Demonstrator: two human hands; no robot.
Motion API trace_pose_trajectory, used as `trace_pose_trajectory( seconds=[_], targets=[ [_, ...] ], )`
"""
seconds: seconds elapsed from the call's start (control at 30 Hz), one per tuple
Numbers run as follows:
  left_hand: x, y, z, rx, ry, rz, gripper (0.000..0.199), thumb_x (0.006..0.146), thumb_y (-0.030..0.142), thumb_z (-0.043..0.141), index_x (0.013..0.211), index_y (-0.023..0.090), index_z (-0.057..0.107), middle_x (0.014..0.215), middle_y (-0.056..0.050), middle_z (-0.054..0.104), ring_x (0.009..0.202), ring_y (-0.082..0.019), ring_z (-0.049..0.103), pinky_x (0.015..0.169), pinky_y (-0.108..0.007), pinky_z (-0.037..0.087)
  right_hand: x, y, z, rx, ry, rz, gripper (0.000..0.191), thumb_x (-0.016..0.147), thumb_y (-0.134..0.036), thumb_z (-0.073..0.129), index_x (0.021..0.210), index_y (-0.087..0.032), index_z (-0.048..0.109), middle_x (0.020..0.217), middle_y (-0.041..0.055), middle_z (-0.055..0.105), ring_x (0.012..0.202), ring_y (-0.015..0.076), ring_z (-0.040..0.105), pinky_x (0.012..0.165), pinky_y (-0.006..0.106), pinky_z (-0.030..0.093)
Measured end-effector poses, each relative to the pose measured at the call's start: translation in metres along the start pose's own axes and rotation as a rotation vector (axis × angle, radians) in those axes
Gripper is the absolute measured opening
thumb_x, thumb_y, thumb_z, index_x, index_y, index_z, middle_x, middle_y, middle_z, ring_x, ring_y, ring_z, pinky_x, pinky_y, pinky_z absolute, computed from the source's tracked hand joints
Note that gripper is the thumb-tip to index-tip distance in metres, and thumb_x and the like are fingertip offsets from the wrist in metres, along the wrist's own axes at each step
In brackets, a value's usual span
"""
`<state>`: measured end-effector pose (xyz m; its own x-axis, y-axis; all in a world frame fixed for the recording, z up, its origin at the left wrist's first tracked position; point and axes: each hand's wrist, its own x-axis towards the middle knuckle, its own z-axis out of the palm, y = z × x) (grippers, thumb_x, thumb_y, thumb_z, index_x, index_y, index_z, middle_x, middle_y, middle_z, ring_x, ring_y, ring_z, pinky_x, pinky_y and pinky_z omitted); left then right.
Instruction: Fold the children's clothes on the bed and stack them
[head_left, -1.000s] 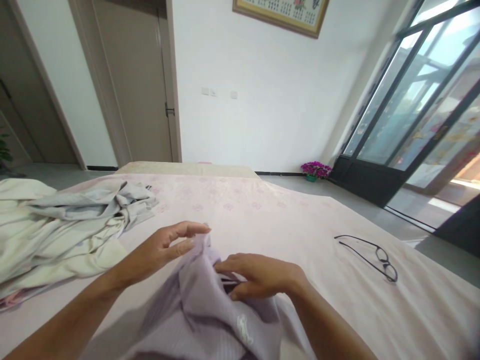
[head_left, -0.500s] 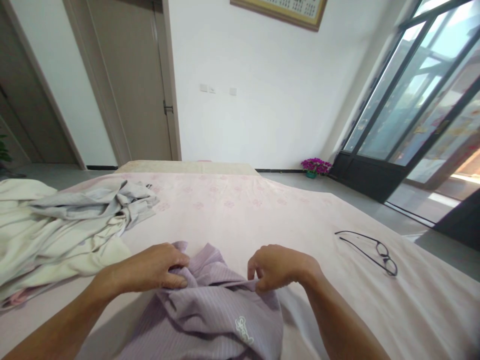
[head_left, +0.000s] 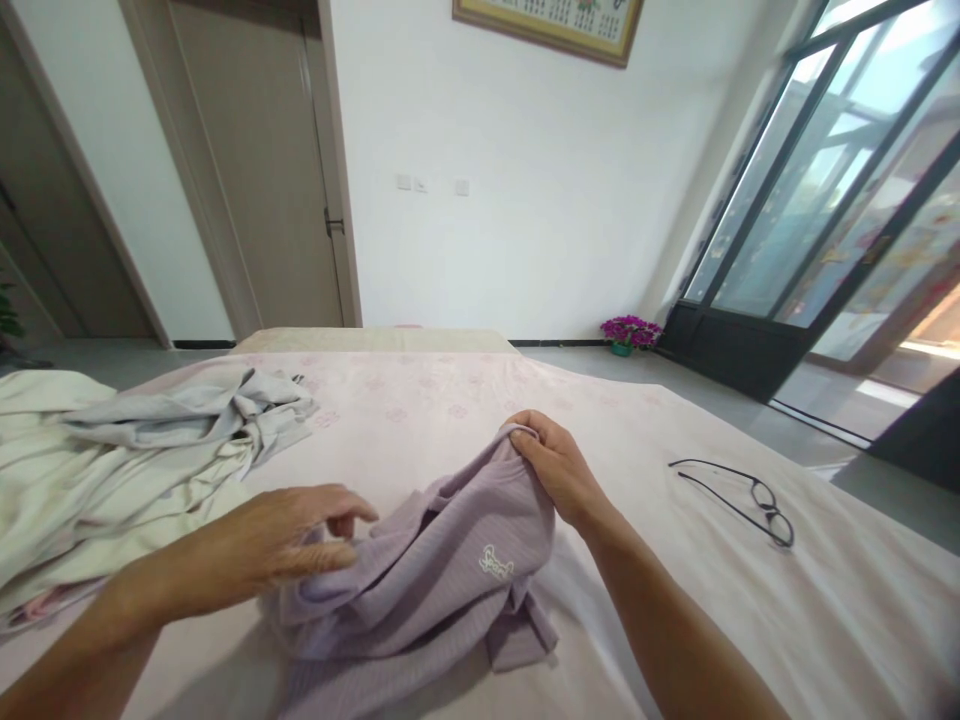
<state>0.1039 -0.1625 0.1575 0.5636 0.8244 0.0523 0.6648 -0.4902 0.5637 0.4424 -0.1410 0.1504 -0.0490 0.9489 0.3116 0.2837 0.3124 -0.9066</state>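
A purple ribbed shirt (head_left: 457,560) with small white lettering lies crumpled on the pink bedspread, partly lifted. My right hand (head_left: 551,460) pinches its upper edge between thumb and fingers and holds it raised. At the shirt's left side, my left hand (head_left: 300,535) is open, thumb and fingers apart, just over the cloth; whether the thumb touches the fabric I cannot tell. One fold of the shirt hangs down at the lower right.
Pale and grey clothes (head_left: 172,430) are heaped at the left of the pink bedspread (head_left: 420,440). Black-framed glasses (head_left: 765,508) lie on the right side. Beyond stand a wall, a closed door (head_left: 255,170), purple flowers (head_left: 631,333) and a glass door (head_left: 787,200).
My right hand has moved up and away from me, lifting the shirt's edge. My left hand has loosened from the cloth and its fingers have spread.
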Motion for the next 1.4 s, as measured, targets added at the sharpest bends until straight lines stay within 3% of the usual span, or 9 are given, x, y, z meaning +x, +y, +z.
trace_pose_trajectory(
  seconds=[0.1, 0.27, 0.5, 0.73, 0.93, 1.07, 1.23, 1.3, 1.4],
  targets=[
    [0.021, 0.007, 0.019, -0.128, 0.045, -0.019, 0.042, 0.091, 0.05, 0.049, 0.124, 0.028, 0.064, 0.124, -0.006, 0.065, 0.11, -0.024, 0.061, 0.097, -0.035, 0.045, -0.007, -0.003, 0.007, 0.192, -0.073, -0.018, 0.016, 0.086, -0.036, 0.061, 0.088, -0.02, 0.062, 0.074, -0.0024, 0.058, 0.065, 0.0113, 0.05, 0.061, 0.023, 0.041],
    [0.059, 0.004, 0.057, -0.337, 0.037, 0.068, 0.06, 0.086, 0.047, 0.058, 0.142, 0.03, 0.047, 0.145, -0.008, 0.05, 0.112, -0.024, 0.06, 0.098, -0.039, 0.048, -0.019, -0.016, 0.008, 0.459, -0.239, -0.007, 0.027, 0.081, -0.044, 0.071, 0.086, -0.019, 0.063, 0.073, -0.0008, 0.061, 0.06, 0.0099, 0.052, 0.056, 0.021, 0.041],
    [0.073, 0.012, 0.082, -0.295, -0.208, 0.149, 0.031, 0.082, 0.03, 0.055, 0.108, 0.023, 0.071, 0.102, -0.004, 0.073, 0.091, -0.021, 0.063, 0.083, -0.03, 0.049, -0.023, -0.025, -0.004, 0.466, -0.237, -0.01, 0.031, 0.078, -0.048, 0.074, 0.085, -0.019, 0.065, 0.07, 0.0008, 0.063, 0.057, 0.0111, 0.055, 0.054, 0.022, 0.043],
    [0.072, -0.036, 0.025, -0.318, 0.54, -0.152, 0.027, 0.074, 0.027, 0.048, 0.091, 0.018, 0.067, 0.09, -0.003, 0.072, 0.087, -0.022, 0.063, 0.081, -0.031, 0.047, -0.004, -0.015, -0.036, 0.048, 0.08, -0.133, 0.025, 0.081, -0.043, 0.069, 0.088, -0.019, 0.069, 0.081, 0.0023, 0.067, 0.07, 0.0146, 0.058, 0.062, 0.025, 0.045],
    [0.062, -0.039, -0.018, -0.311, 0.795, -0.194, 0.031, 0.071, 0.028, 0.051, 0.096, 0.018, 0.068, 0.09, -0.001, 0.069, 0.082, -0.019, 0.06, 0.075, -0.026, 0.046, 0.007, 0.004, -0.031, -0.165, -0.348, -0.067, 0.043, 0.068, -0.024, 0.072, 0.11, -0.02, 0.067, 0.101, 0.0015, 0.069, 0.088, 0.018, 0.061, 0.074, 0.026, 0.047],
    [0.044, -0.03, -0.013, -0.442, 0.534, -0.229, 0.034, 0.072, 0.032, 0.055, 0.099, 0.016, 0.068, 0.082, 0.0, 0.066, 0.072, -0.017, 0.058, 0.063, -0.024, 0.044, 0.012, 0.029, -0.033, -0.319, -0.413, 0.05, 0.015, 0.069, -0.02, 0.066, 0.084, -0.016, 0.067, 0.074, -0.0026, 0.063, 0.067, 0.0123, 0.053, 0.057, 0.021, 0.038],
    [0.011, -0.012, -0.001, -0.378, -0.445, -0.227, 0.038, 0.081, 0.045, 0.058, 0.11, 0.023, 0.071, 0.081, 0.0, 0.07, 0.062, -0.016, 0.061, 0.054, -0.023, 0.044, 0.012, 0.028, -0.044, -0.032, -0.412, 0.037, 0.015, 0.077, -0.025, 0.068, 0.087, -0.015, 0.065, 0.076, -0.0014, 0.062, 0.07, 0.0123, 0.054, 0.063, 0.022, 0.041],
    [0.011, -0.006, -0.001, -0.283, -0.487, -0.213, 0.042, 0.086, 0.049, 0.054, 0.116, 0.024, 0.068, 0.073, -0.001, 0.069, 0.057, -0.016, 0.061, 0.053, -0.023, 0.044, 0.006, 0.012, -0.042, 0.065, -0.506, 0.007, 0.02, 0.078, -0.028, 0.07, 0.093, -0.016, 0.066, 0.083, 0.0003, 0.064, 0.074, 0.013, 0.056, 0.067, 0.023, 0.043],
    [0.031, 0.002, 0.001, -0.164, -0.158, -0.076, 0.05, 0.087, 0.05, 0.055, 0.13, 0.025, 0.06, 0.095, -0.004, 0.072, 0.081, -0.019, 0.066, 0.072, -0.027, 0.05, -0.005, -0.012, -0.031, 0.118, -0.652, -0.047, 0.025, 0.082, -0.033, 0.07, 0.098, -0.015, 0.069, 0.09, 0.0027, 0.065, 0.08, 0.014, 0.058, 0.071, 0.023, 0.044]
  ],
)
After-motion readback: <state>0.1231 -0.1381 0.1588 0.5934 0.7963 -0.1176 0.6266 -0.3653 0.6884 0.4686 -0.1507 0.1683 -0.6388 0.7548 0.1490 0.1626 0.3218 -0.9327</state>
